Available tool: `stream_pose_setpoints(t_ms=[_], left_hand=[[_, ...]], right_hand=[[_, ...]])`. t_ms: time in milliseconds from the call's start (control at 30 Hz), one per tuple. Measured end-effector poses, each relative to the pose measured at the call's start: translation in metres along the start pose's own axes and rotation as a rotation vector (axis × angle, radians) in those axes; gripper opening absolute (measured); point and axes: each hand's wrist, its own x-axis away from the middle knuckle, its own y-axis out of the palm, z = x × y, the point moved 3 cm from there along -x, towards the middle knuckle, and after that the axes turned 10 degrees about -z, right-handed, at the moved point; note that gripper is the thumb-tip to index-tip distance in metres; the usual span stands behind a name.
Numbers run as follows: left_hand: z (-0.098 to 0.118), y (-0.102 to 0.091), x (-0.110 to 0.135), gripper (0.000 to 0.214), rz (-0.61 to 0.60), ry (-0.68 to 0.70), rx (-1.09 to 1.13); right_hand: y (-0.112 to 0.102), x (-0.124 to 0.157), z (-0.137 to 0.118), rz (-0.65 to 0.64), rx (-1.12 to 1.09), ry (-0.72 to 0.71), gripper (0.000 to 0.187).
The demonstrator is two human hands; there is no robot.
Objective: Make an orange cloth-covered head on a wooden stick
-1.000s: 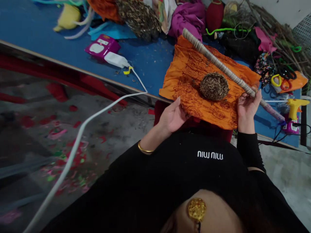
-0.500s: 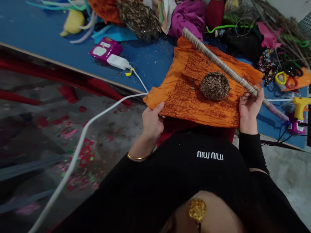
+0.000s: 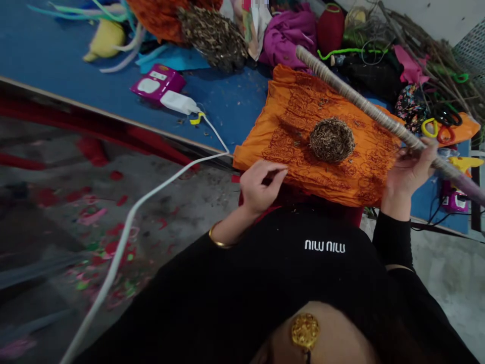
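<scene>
An orange patterned cloth (image 3: 295, 131) lies spread at the near edge of the blue table (image 3: 56, 55). A round brown nest-like ball (image 3: 331, 140) sits on its middle. My left hand (image 3: 259, 187) curls at the cloth's near left edge, fingers bent and touching the fabric. My right hand (image 3: 409, 169) is closed around a long twine-wrapped stick (image 3: 356, 101), which slants from upper left to lower right above the cloth's far side.
A purple power strip (image 3: 153, 83) with a white plug and cable (image 3: 151, 187) lies left of the cloth. Fabric heaps, a red yarn cone (image 3: 330, 28), twigs, scissors (image 3: 441, 126) and a yellow glue gun (image 3: 464, 164) crowd the back and right. Coloured scraps litter the floor at left.
My right hand has carried the stick up and to the right, off the nest-like ball. My left hand let the cloth's left corner settle and now curls at its near edge.
</scene>
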Motion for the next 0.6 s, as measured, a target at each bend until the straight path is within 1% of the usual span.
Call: stream_pose_setpoints(t_ms=[67,133,200,233,300,367,500,600], left_hand=[[0.009,0.018,-0.039,0.018,-0.056,0.104,-0.025],[0.012,0.04,-0.076,0.03,-0.141,0.165,-0.068],[0.011,0.063,-0.104,0.044,-0.244,0.216,-0.086],[0.009,0.073,-0.114,0.051,-0.288,0.241,-0.087],[0.003,0.09,-0.126,0.062,-0.352,0.256,-0.072],[-0.004,0.099,-0.129,0.068,-0.388,0.231,-0.027],[-0.011,0.103,-0.127,0.068,-0.411,0.153,0.093],[-0.01,0.103,-0.128,0.066,-0.443,0.138,0.113]], right_hand=[[-0.001,-0.006,-0.022,0.029,0.055,-0.115,0.03],[-0.002,-0.012,-0.043,0.064,0.079,-0.181,0.038],[-0.006,-0.019,-0.06,0.108,0.084,-0.22,0.046],[-0.008,-0.022,-0.067,0.129,0.089,-0.233,0.049],[-0.014,-0.027,-0.078,0.17,0.084,-0.251,0.054],[-0.02,-0.031,-0.086,0.2,0.044,-0.252,0.057],[-0.024,-0.031,-0.097,0.27,-0.06,-0.255,0.061],[-0.022,-0.03,-0.098,0.319,-0.109,-0.292,0.066]])
